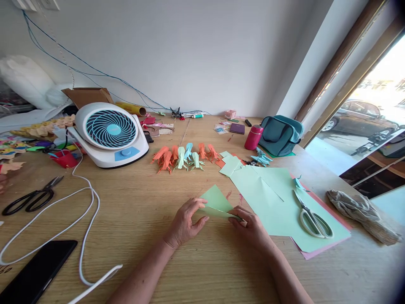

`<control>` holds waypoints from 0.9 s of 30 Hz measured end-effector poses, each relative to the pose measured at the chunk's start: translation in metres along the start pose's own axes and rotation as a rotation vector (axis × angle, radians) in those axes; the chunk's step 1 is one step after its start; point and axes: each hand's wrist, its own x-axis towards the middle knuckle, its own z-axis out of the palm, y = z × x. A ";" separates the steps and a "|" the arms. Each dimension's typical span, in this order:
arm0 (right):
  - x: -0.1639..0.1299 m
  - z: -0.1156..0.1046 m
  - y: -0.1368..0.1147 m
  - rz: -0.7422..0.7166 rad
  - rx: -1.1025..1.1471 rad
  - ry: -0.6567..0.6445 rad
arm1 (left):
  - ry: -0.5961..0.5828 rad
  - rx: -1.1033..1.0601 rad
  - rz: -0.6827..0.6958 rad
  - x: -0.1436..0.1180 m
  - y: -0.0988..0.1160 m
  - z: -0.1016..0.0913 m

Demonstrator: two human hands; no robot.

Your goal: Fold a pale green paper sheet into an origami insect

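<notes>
A square of light green paper point(218, 198) is partly folded, its front edge turned over in a diagonal crease, just above the wooden table. My left hand point(185, 221) has its fingers curled over the paper's left corner, with the thumb lower down and a gap between them. The right corner is pinched in my right hand point(249, 223); its fingertips partly hide that corner. Behind the paper stands a row of folded paper figures in orange point(166, 160), pale green point(181, 157) and blue point(188, 150).
Large green sheets point(268, 202) lie at right, bearing white-handled scissors point(313, 219). Further back are a pink bottle point(253, 137) and a teal bag point(280, 135). At left are a white fan point(110, 131), black scissors point(34, 196), a white cable point(95, 202) and a black phone point(39, 270).
</notes>
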 end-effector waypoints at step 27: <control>0.002 0.009 0.005 -0.119 -0.081 0.190 | 0.046 0.307 0.096 0.003 0.010 -0.002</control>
